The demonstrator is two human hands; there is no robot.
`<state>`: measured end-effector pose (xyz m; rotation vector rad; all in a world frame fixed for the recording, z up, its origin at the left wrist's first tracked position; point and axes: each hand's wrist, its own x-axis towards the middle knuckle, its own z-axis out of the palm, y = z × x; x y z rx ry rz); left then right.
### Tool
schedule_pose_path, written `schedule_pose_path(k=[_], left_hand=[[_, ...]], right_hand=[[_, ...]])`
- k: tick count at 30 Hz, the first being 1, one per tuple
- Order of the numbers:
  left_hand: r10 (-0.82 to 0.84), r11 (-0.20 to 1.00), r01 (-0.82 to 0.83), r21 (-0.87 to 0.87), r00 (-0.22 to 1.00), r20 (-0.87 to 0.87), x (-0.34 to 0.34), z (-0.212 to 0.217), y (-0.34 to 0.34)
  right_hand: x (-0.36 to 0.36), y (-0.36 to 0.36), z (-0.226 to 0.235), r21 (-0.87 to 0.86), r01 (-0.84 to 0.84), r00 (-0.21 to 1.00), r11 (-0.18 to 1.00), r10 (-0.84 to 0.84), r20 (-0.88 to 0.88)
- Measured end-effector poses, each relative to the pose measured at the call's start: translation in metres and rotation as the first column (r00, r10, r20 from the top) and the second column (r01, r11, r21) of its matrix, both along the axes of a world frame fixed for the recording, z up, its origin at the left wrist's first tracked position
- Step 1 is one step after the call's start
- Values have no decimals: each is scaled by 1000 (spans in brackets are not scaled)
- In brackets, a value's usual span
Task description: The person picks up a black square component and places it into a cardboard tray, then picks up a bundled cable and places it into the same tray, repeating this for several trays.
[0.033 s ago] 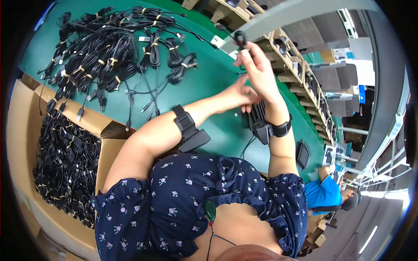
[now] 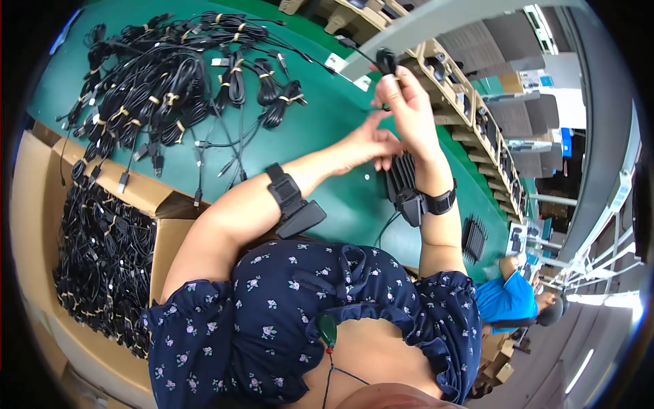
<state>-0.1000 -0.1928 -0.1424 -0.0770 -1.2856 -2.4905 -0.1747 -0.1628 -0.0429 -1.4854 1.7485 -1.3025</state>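
My right hand (image 2: 409,102) is raised above the green table (image 2: 340,198) and pinches a small coiled black cable (image 2: 386,63) at its fingertips. A thin strand of it hangs down along the palm. My left hand (image 2: 371,142) sits just below, its fingers curled against the heel of my right hand; whether it grips the strand is hidden. A black strapped device (image 2: 294,203) is on my left forearm and a black watch (image 2: 439,203) on my right wrist.
A big pile of tied black cable bundles (image 2: 170,82) lies at the table's far left. A cardboard box (image 2: 167,235) of more cables stands at my left. A black finned rack (image 2: 400,178) sits under my right wrist, another (image 2: 473,238) farther right. A person in blue (image 2: 507,300) works beyond.
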Motion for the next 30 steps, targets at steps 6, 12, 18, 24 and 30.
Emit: schedule_pose_path(k=[6,12,18,24,30], left_hand=[[118,921,-101,376,993,-22,7,0,-20],[64,980,-69,188,997,35,0,-10,-6],[25,987,-32,158,998,49,2,-5,-1],[77,997,-78,-7,966,245,5,-5,2],[64,996,-43,-80,958,280,2,-6,-4]], right_hand=[[-16,46,15,-72,121,947,990,-94,307],[-26,74,-19,-118,97,872,988,-142,-469],[-21,96,-27,93,77,781,993,-2,-625],[-64,110,-19,-126,443,663,888,-419,-621],[-161,126,9,-364,737,320,569,-769,-554]])
